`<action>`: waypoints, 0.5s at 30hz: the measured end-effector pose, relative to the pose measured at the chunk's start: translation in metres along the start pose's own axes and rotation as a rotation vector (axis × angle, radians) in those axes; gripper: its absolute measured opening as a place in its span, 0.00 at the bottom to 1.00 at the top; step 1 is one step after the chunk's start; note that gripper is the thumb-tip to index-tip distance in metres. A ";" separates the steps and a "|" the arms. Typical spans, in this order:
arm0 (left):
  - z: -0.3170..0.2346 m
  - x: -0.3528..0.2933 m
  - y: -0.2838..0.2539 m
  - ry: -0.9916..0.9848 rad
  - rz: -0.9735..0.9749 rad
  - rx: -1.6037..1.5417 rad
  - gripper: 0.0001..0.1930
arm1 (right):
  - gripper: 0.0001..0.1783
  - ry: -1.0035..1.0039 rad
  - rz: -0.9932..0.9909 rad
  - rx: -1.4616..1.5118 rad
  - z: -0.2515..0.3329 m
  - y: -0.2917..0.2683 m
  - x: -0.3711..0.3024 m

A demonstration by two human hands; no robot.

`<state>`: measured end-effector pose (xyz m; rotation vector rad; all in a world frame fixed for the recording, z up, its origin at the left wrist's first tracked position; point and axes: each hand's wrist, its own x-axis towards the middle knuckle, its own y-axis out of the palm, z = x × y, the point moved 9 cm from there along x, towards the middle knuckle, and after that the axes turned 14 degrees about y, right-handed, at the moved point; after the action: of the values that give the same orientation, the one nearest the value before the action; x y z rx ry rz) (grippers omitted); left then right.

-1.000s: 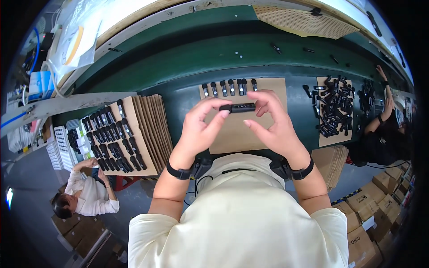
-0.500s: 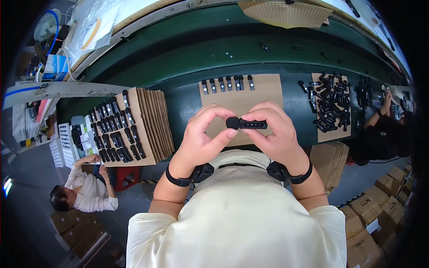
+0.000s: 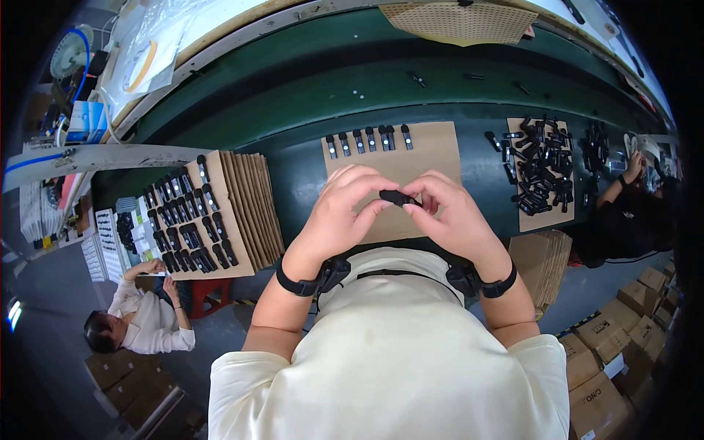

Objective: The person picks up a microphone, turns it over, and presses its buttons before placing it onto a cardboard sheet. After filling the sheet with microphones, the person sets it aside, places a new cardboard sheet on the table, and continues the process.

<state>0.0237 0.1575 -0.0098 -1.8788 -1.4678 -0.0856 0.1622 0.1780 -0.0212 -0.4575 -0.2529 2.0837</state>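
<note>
A small black clip-on microphone (image 3: pixel 397 197) with a dark foam tip is held level between my two hands, above a brown cardboard sheet (image 3: pixel 433 161). My left hand (image 3: pixel 343 209) pinches its left end between thumb and fingers. At the other end, my right hand (image 3: pixel 460 220) grips it the same way, its fingertips partly covering the body. Along the sheet's far edge lies a short row of similar microphones (image 3: pixel 359 141), foam tips pointing away from me. A black band circles each of my wrists.
To the right, a pile of loose microphones (image 3: pixel 541 165) covers another cardboard sheet. At left, stacked cardboard (image 3: pixel 246 198) carries rows of microphones (image 3: pixel 176 202), with a person in white (image 3: pixel 150 319) beside it. Another person in black (image 3: pixel 631 220) works at far right. Cartons (image 3: pixel 598 407) stand lower right.
The microphone has turned in my fingers, so its slotted face no longer shows. My hands have come closer together around it, covering more of its body.
</note>
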 end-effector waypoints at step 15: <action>0.183 0.006 0.067 -0.146 0.093 0.342 0.30 | 0.14 0.600 -0.322 -0.369 -0.227 -0.027 0.123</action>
<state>0.0154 0.2629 -0.1734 -1.6953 -1.3868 0.3334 0.2190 0.2966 -0.2450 -1.1552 -0.3268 1.5045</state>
